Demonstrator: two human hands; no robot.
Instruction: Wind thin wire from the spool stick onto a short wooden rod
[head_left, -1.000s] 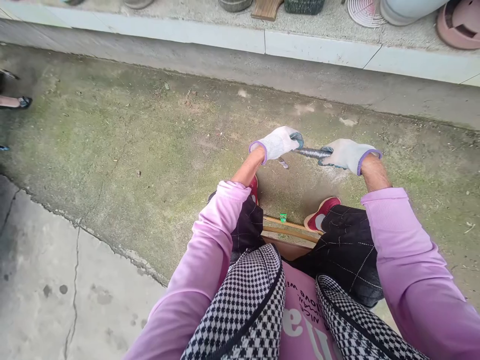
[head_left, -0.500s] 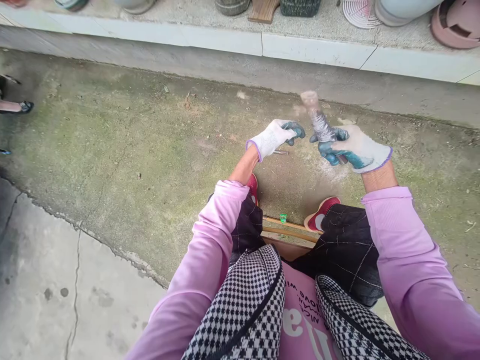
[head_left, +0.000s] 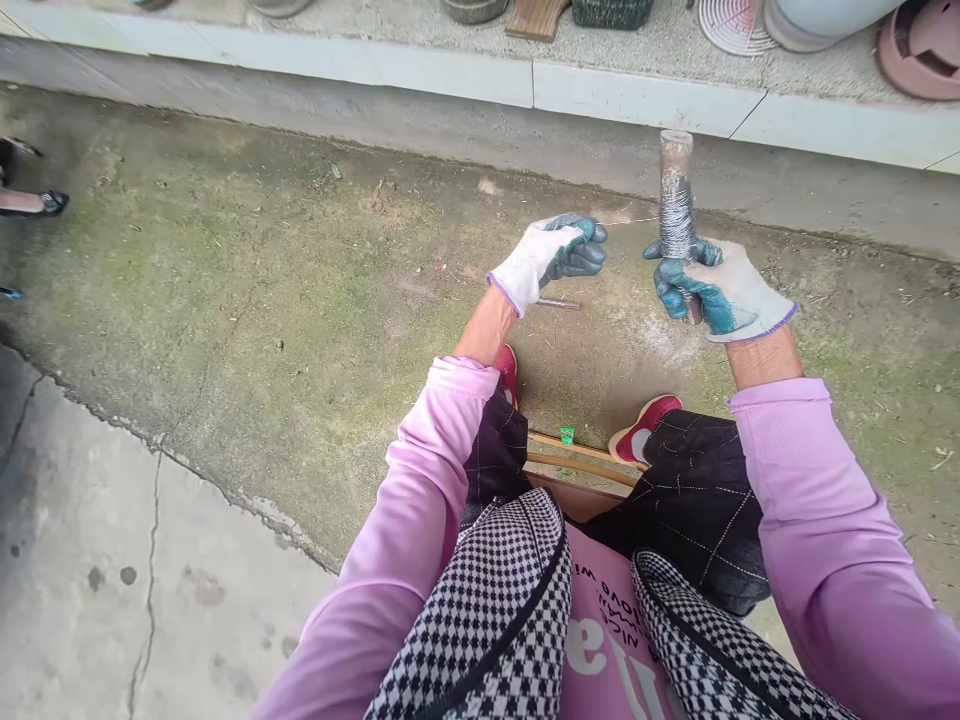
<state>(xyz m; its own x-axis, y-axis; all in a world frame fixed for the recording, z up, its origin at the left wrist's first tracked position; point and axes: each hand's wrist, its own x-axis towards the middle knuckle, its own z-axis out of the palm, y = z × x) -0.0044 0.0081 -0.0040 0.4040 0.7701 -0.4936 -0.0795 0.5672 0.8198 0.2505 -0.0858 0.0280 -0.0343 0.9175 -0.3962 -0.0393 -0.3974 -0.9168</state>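
Both of my hands wear white gloves with blue-green palms. My right hand is closed round a spool of thin grey wire, a pale tube held upright with the wire wound on its middle. My left hand is closed in a pinch a little to the left of the spool. A fine strand of wire runs from the spool to those fingers. A small metal piece lies on the ground just below my left hand.
I sit low over mossy concrete, my red shoes and knees below the hands. Bamboo strips lie between my feet. A raised kerb with pots and a basket runs along the far side. Another person's foot is at the far left.
The spool lay level between both hands a second ago. My right hand has turned it upright and lifted it, and my left hand has drawn a strand out to the left.
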